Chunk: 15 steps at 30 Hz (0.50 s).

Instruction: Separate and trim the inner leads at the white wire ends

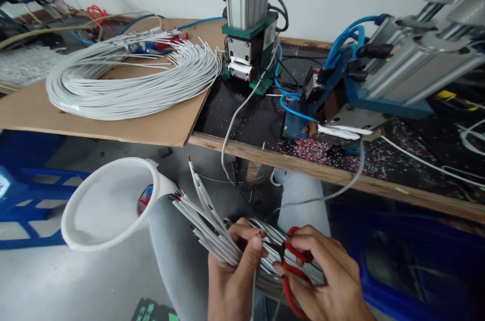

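Clamped in the left hand [231,265] over the lap is a fanned bundle of white cables [212,225], while the right hand [326,275] grips red-handled scissors [293,270] — blades hidden behind the fingers. Beyond, a big cable coil [129,78] lies on cardboard [159,126] atop a littered bench — a white bucket [109,205] stands below.

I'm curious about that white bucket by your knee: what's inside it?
Inside the white bucket, only a small patch of red and blue shows, low by the right wall; too little shows to say what it is. The visible inner wall looks bare white. The near rim hides the bottom.
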### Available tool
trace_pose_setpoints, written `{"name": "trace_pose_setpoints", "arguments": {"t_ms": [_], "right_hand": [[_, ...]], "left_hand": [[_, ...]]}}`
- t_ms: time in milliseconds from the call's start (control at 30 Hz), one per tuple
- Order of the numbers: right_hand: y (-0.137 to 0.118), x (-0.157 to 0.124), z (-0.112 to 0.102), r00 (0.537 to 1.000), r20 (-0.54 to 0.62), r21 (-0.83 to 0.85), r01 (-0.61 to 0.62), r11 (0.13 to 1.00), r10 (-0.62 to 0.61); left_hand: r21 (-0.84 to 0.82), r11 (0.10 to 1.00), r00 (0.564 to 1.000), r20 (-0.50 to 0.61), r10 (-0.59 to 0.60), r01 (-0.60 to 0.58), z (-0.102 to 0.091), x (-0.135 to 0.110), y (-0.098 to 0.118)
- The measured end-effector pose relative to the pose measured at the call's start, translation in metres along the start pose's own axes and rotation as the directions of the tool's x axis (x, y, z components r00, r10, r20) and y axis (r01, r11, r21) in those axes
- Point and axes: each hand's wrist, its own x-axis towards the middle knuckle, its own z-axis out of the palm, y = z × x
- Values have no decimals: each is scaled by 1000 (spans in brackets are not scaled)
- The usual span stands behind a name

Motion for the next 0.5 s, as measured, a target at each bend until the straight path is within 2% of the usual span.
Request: {"name": "trace_pose_setpoints", "arguments": {"t_ms": [167, 367, 500], "right_hand": [[6, -4, 3, 1000, -2, -2, 9, 1000, -9], [6, -7, 4, 997, -55, -35, 56, 998, -58], [3, -6, 4, 999, -48, -37, 21, 999, -23]], "left_hand": [[-52, 998, 999, 29, -18, 19, 1, 1, 1], [-24, 1000, 999, 49, 10, -9, -4, 2, -4], [-14, 1000, 999, 35, 14, -14, -5, 2, -7]]}}
